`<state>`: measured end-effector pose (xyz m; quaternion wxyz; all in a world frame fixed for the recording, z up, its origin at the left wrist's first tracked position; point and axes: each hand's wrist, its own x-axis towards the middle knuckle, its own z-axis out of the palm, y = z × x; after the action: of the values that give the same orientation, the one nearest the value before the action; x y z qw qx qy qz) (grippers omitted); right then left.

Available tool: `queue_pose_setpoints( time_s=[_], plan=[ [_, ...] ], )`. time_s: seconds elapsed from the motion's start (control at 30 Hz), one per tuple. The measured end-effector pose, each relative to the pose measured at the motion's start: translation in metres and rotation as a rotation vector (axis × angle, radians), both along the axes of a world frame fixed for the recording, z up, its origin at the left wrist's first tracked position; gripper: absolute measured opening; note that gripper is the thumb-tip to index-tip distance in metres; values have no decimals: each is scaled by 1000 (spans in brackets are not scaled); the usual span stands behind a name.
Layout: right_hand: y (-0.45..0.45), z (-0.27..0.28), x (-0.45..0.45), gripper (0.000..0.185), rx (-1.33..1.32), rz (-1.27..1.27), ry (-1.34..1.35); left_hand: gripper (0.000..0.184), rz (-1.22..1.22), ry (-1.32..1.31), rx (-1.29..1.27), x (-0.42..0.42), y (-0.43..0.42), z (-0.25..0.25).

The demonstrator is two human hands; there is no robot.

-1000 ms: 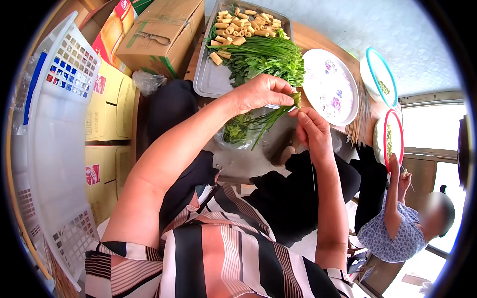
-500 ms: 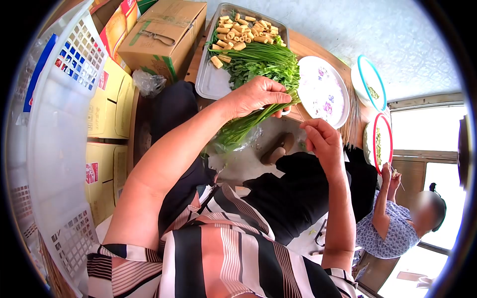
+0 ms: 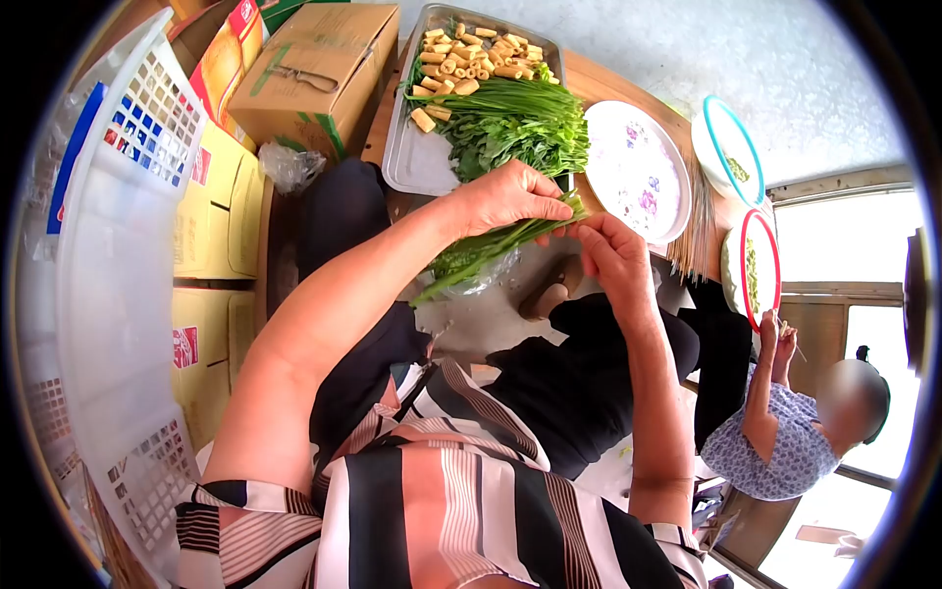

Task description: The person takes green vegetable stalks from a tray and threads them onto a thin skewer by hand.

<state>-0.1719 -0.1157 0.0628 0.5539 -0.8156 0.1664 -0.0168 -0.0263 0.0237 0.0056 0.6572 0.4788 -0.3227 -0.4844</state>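
Trailing below the metal tray (image 3: 417, 162), the green bundle (image 3: 477, 253) is clamped between thumb and fingers of my left hand (image 3: 512, 199); my right hand (image 3: 613, 247) nears its stem ends, any grip unclear, short of the flowered plate (image 3: 628, 147). Gathering appears underway; the next move calls for a steady left pinch.

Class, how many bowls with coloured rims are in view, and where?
2: the blue-rimmed bowl, right of the floral plate in the picture, and the red-rimmed bowl, just below that, near the other person's hands. No others show.
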Motion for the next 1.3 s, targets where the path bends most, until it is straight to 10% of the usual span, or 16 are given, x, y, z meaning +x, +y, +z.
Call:
queue_pose_setpoints(
  time_s=[0.23, 0.4, 1.3],
  plan=[
    [-30, -24, -19, 16, 185, -77, 77, 29, 172, -141, 13, 7, -3, -11],
    [-54, -60, -35, 15, 344, -187, 26, 20, 433, -735, 276, 16, 0, -17],
    [-69, -49, -31, 14, 507, -255, -82, 26, 680, -1441, 372, 117, -99, -63]
  ],
)
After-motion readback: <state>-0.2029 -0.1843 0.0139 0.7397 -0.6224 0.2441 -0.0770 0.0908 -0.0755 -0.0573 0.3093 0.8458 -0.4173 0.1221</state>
